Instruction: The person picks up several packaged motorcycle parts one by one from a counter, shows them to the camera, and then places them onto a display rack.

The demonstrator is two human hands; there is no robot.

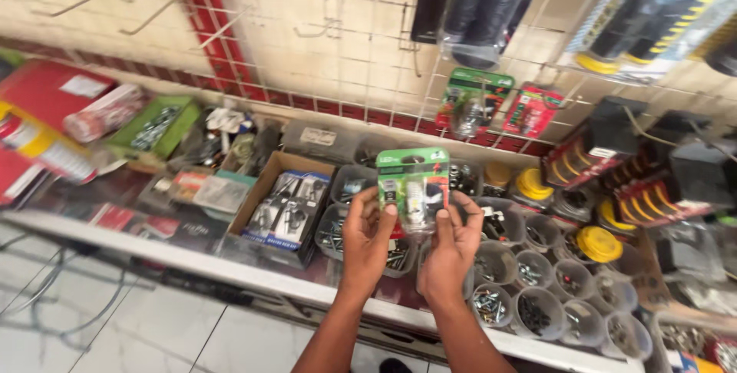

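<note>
Holding up a small blister pack [413,183] with a green card top, both hands sharing it above the bench [253,269]. Left hand [367,236] gripping the pack's lower left edge, fingers [389,212] clamped on it with the thumb pressing the front. Right hand [453,244] gripping the lower right edge, fingers [470,208] wrapping round the side and thumb lying on the clear bubble. Pack standing upright at picture centre, hovering over the clear plastic cups [530,296] of screws and small hardware, touching none of them.

Sitting at 9 o'clock from the pack, an open cardboard box [285,203] of packaged parts. Lying further out at 10 o'clock, a green tray [157,127] with metal bits. Resting at 3 to 4 o'clock, yellow round lids [599,244] among the cups. Hanging at 12 to 1 o'clock on the wire wall rack [338,28], more carded packs [472,100] in green and red, well apart from the hands.
</note>
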